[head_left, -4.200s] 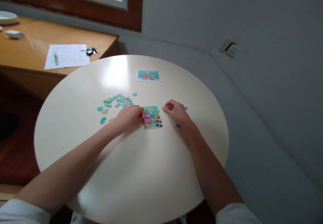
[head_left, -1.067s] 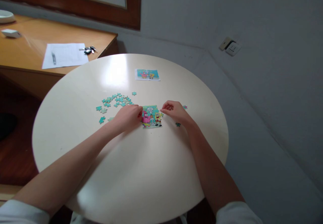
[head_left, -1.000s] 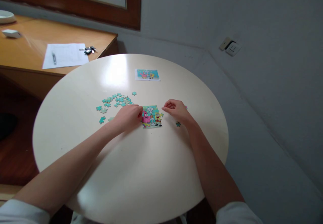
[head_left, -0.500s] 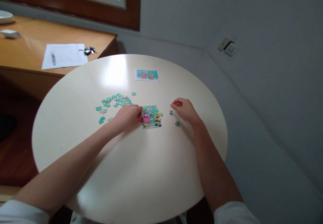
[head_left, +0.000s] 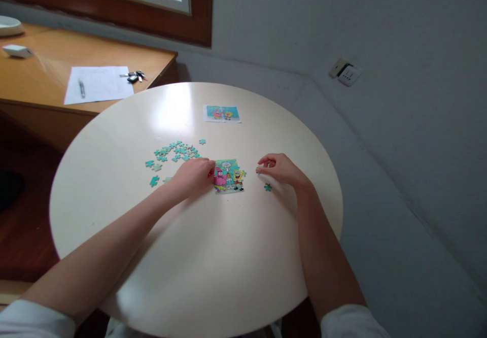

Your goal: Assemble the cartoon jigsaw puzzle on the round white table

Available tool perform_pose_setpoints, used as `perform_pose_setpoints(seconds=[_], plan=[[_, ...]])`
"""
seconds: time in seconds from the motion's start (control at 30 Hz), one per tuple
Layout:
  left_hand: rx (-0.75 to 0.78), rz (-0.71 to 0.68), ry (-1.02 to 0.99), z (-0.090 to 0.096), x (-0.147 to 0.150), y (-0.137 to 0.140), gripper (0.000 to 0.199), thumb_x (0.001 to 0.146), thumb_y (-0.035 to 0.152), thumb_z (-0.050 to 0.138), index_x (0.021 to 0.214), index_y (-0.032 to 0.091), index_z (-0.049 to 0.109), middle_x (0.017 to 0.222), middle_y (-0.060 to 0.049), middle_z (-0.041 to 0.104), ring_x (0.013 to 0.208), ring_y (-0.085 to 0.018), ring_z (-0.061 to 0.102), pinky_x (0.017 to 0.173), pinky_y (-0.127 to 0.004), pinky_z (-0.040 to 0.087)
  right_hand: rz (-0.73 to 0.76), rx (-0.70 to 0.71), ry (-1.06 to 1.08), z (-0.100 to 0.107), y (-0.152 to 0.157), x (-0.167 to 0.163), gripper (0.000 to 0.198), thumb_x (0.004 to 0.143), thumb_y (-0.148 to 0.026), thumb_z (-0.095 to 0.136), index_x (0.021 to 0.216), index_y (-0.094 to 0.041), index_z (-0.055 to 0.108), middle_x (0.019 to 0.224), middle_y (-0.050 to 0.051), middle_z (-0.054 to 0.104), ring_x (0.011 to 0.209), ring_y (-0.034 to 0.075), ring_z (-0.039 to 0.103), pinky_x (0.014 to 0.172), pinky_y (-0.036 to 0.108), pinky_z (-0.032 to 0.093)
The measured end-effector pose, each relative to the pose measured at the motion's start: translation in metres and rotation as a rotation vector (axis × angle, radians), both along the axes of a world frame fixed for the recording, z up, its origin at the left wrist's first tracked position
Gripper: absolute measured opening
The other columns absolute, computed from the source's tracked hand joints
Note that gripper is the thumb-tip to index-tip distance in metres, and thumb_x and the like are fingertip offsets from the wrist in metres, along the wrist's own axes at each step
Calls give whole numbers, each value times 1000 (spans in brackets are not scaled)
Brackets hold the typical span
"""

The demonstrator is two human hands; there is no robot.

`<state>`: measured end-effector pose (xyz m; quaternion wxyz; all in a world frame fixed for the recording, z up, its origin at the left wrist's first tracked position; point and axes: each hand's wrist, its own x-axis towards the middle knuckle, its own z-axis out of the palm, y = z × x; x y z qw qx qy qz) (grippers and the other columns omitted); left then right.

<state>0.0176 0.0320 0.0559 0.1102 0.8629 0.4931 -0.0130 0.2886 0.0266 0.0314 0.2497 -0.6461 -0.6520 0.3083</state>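
A partly assembled jigsaw puzzle [head_left: 229,176] with cartoon figures lies on the round table in front of me. At its left edge my left hand [head_left: 195,174] has its fingers curled closed on that edge; its fingertips are partly hidden. To the right of the puzzle, my right hand [head_left: 279,168] pinches a small puzzle piece [head_left: 258,171] at table level, its thumb and finger mostly covering it. Just below that hand lies another loose piece [head_left: 268,188], green with some dark and yellow.
Several loose teal pieces [head_left: 178,151] are spread left of the puzzle, some near my left forearm. A picture card [head_left: 222,113] lies farther back on the white round table [head_left: 213,267]. Paper [head_left: 101,85] and keys [head_left: 134,76] rest on the wooden desk [head_left: 45,54] at left.
My right hand has lowered onto the small piece beside the puzzle, and its fingers now cover most of it. The left hand stays at the puzzle's left edge.
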Motion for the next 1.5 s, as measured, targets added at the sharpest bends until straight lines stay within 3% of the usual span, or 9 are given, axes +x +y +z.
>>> perform_pose_setpoints(seconds=[0.17,0.6,0.8,0.97,1.17,1.5], plan=[[6,-2,5,-1,0,0,12,73,16,47,73,20,59,82,-7,67,75,-22,62,55,-28,36,20,-33,-18,3,-1,-1,33,53,-33,75,80,-15,70,68,-1,59,61,11,49,57,24,38],[13,-10,-62,5,2,-3,15,79,17,45,77,18,60,86,-8,66,79,-23,61,60,-29,40,23,-32,-25,8,-2,-5,22,54,-26,74,72,-16,67,66,-1,58,64,12,52,60,25,40],[70,-245,-233,3,-1,-5,20,86,27,47,93,18,63,102,-9,64,94,-23,61,89,-38,44,18,-54,99,8,-2,-9,17,56,-23,71,69,-16,62,65,0,61,65,12,55,63,25,45],[35,-387,-207,-13,-3,-6,48,82,43,59,125,23,51,139,-12,47,127,-29,44,111,-50,25,37,-49,154,5,0,-10,13,62,-25,69,69,-16,63,64,1,64,64,13,57,64,26,46],[40,-325,-136,-22,-1,-4,51,85,44,56,131,23,47,142,-13,44,131,-29,41,112,-49,24,33,-73,236,7,-1,-18,14,62,-25,71,69,-16,63,66,2,66,65,13,59,64,25,46],[150,-238,-142,-20,8,-12,46,84,45,57,124,22,54,135,-12,51,122,-28,49,104,-42,37,73,-130,325,5,-2,-37,11,63,-24,71,68,-15,65,61,1,65,63,13,60,63,25,47]])
